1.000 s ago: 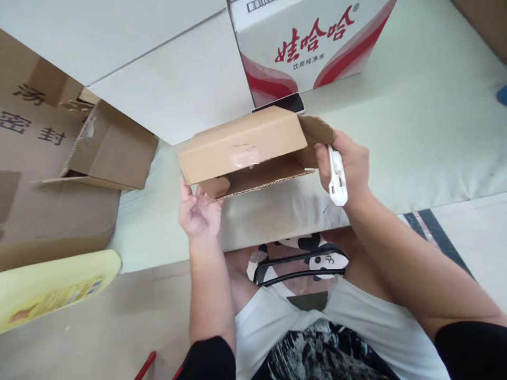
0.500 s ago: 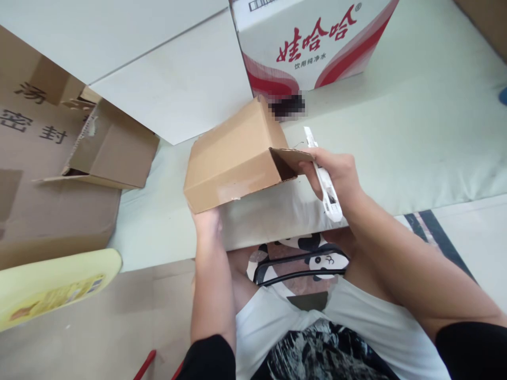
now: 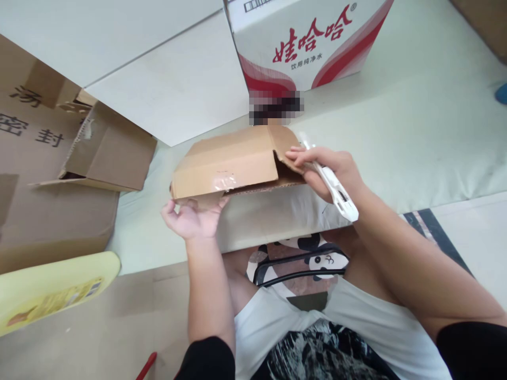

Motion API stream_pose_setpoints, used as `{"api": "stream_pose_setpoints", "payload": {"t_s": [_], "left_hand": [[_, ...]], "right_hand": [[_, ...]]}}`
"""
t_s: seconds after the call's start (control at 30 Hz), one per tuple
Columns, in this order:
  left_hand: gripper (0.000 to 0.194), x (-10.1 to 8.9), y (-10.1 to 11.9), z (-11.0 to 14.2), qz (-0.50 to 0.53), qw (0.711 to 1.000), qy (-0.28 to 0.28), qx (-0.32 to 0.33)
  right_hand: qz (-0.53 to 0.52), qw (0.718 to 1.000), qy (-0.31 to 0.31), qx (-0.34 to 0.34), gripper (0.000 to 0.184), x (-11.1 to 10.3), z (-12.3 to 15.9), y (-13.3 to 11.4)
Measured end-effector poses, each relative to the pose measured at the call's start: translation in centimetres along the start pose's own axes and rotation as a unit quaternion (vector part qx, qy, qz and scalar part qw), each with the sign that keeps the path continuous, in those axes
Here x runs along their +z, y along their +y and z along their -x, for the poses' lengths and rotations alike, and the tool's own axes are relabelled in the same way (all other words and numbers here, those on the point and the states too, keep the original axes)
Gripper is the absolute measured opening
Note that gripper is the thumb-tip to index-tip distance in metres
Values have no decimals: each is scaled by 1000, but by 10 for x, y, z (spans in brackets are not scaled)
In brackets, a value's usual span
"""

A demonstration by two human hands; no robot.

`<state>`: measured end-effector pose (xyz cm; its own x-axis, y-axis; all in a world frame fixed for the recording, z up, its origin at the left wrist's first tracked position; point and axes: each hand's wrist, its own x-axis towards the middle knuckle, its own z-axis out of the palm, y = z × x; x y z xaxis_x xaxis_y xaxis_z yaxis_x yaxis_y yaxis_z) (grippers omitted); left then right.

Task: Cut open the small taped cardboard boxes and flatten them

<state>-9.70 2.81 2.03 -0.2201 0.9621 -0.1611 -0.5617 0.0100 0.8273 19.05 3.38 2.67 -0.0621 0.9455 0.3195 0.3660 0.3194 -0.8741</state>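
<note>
At the far left, a large printed carton point(image 3: 35, 195) stands behind a yellow container point(image 3: 59, 290); just right of it, a smaller open carton point(image 3: 116, 150) lies against a white panel point(image 3: 170, 89); next comes the left hand point(image 3: 194, 219), palm up at the near left edge of the cardboard box point(image 3: 229, 163), its fingers bent and gripping that edge from below; the cardboard box lies between the two hands, over the cloth-covered worktop point(image 3: 404, 142), tilted, with a gap open along its near side and tape on its near face; behind it stands a white-and-red carton point(image 3: 309, 58); on the right, the right hand point(image 3: 332, 171) is closed round a white cutter point(image 3: 338, 195), its fingertips pressing on the flap at the cardboard box's right end; at the far right edge, part of a blue object point(image 3: 501, 94) shows.
</note>
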Motion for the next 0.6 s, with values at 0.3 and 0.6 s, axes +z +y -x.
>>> {"api": "stream_pose_setpoints", "payload": {"t_s": [0.3, 0.6], "left_hand": [[31, -5, -16, -16, -58, 986, 154, 14], [31, -27, -10, -26, -42, 975, 206, 67]], "right_hand": [[93, 898, -429, -12, 15, 5, -4, 8], [359, 920, -78, 137, 26, -6, -9, 28]]}}
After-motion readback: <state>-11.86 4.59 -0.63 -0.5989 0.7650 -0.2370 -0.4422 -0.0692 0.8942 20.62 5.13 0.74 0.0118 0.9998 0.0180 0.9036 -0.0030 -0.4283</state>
